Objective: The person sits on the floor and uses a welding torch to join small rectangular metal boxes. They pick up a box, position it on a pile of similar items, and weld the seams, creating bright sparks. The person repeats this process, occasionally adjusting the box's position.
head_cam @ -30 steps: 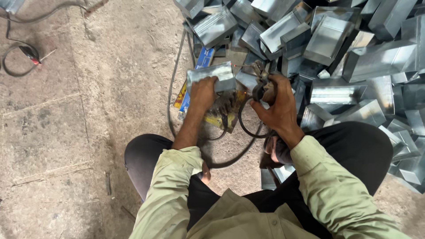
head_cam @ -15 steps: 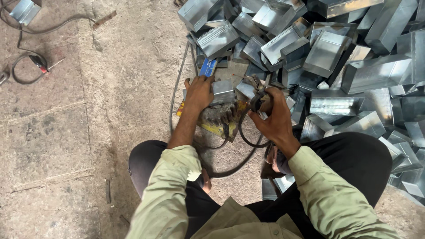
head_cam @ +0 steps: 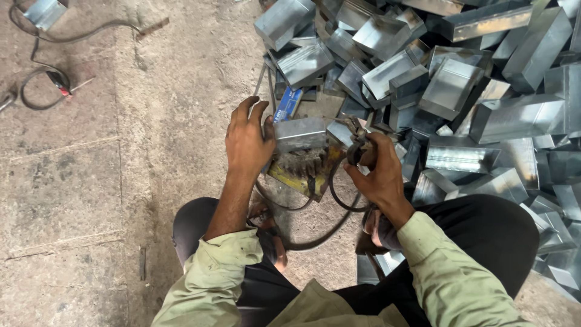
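I am pressing my left hand (head_cam: 247,140) flat on the metal box (head_cam: 301,132), fingers together, while my right hand (head_cam: 376,175) is clamping the welding holder (head_cam: 357,148); holding the box still matters.

Up at the right, a big heap of folded sheet-metal boxes (head_cam: 460,91) sprawls across the concrete floor (head_cam: 91,181), shiny grey pieces tipped every which way. A small blue packet (head_cam: 289,104) lies at the heap's near edge. Far left, a black cable (head_cam: 36,85) loops over the floor, a red-tipped end (head_cam: 59,80) inside its curl. One lone metal box (head_cam: 45,11) sits at the top-left corner.
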